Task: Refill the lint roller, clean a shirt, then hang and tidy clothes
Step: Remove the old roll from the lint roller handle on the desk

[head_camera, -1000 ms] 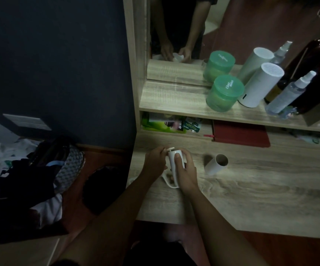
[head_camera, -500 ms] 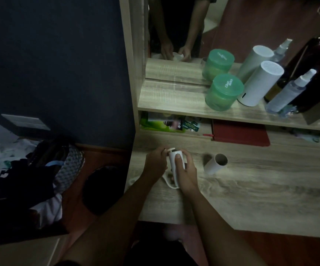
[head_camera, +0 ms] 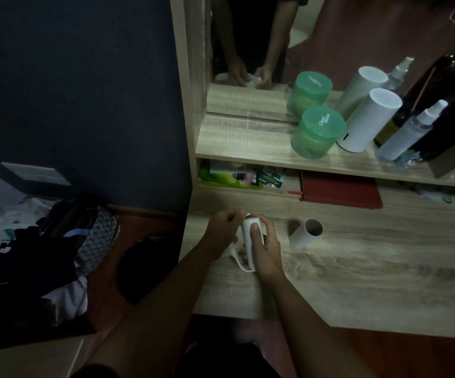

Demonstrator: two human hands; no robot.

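Head camera view, looking down in dim light at a pale wooden desk (head_camera: pixel 357 282). Both hands meet near the desk's left front part, around a white lint roller (head_camera: pixel 249 236). The right hand (head_camera: pixel 265 249) wraps the roller's white roll, thumb pressed flat on top, fingers closed around it. The left hand (head_camera: pixel 223 230) is curled at the roller's far end, its fingers pinched together there; what they pinch is too small to tell. A thin white handle loop curves out beneath the hands. Just right of the hands, apart from them, an empty cardboard tube (head_camera: pixel 305 233) lies on its side on the desk. On the shelf above stand a green jar (head_camera: pixel 317 132), a white cylinder (head_camera: pixel 368 124) and a spray bottle (head_camera: pixel 408 132). A heap of clothes (head_camera: pixel 35 241) lies at the left.
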